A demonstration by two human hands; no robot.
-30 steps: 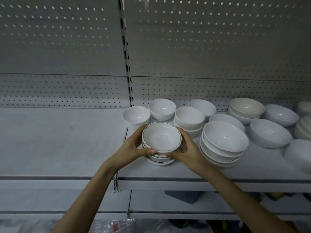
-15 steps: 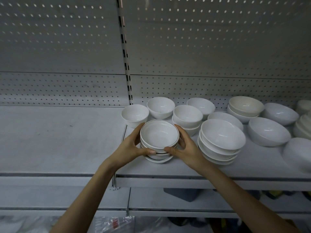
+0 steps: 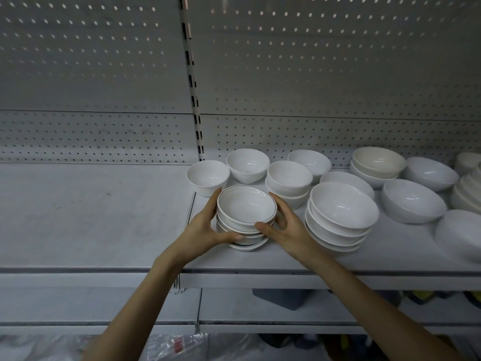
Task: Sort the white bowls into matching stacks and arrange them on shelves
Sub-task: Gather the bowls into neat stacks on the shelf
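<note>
Two hands frame one stack of bowls at the front of the shelf (image 3: 78,217), whose left half lies bare as far as the seam between its two panels. Just right of that seam, the left hand (image 3: 201,231) curves against the near left side of the rimmed stack (image 3: 246,220), thumb laid along the lower bowls and fingers (image 3: 213,201) reaching up behind the top rim. This stack (white bowls with a thin dark line round each lip) sits near the front edge, the bowls slightly off-centre on one another. On its right side the right hand (image 3: 287,227) is cupped round it, thumb on the near wall and fingers spread loosely; how firmly it presses I cannot tell. Behind the stack, toward the back edge, stand a small plain bowl (image 3: 208,177) and a cone-shaped bowl (image 3: 247,165). Further right rises a wider plain stack (image 3: 341,217), close beside the right hand, and loose bowls run on to the right edge.

Glazed ware like this is likely stiff, slippery and quick to chip, and several together will be weighty. The safest hold looks to be low on both sides, palms under the bottom bowl, since squeezing only the upper rims could let the lower ones slide out.
</note>
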